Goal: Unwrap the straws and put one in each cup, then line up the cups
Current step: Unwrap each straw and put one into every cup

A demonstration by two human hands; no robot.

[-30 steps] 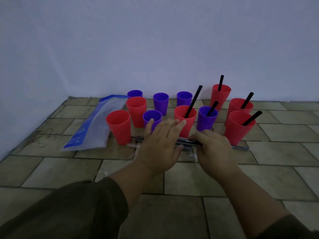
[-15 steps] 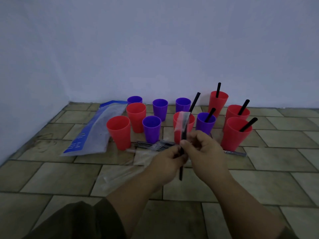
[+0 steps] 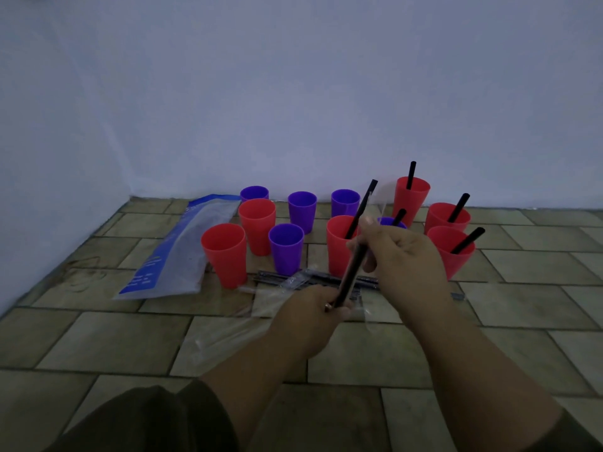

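you pinch the black straw (image 3: 350,274) low with your left hand (image 3: 310,308) and high with your right hand (image 3: 404,256), just before the red cup (image 3: 336,252); a hard tug could topple it.

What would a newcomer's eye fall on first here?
Two hands in the foreground: the left hand grips the low end of a black straw and the right hand pinches it higher up. Behind them, red and purple cups cluster by the wall; five on the right already hold straws. A blue-and-clear bag lies left of the cups.
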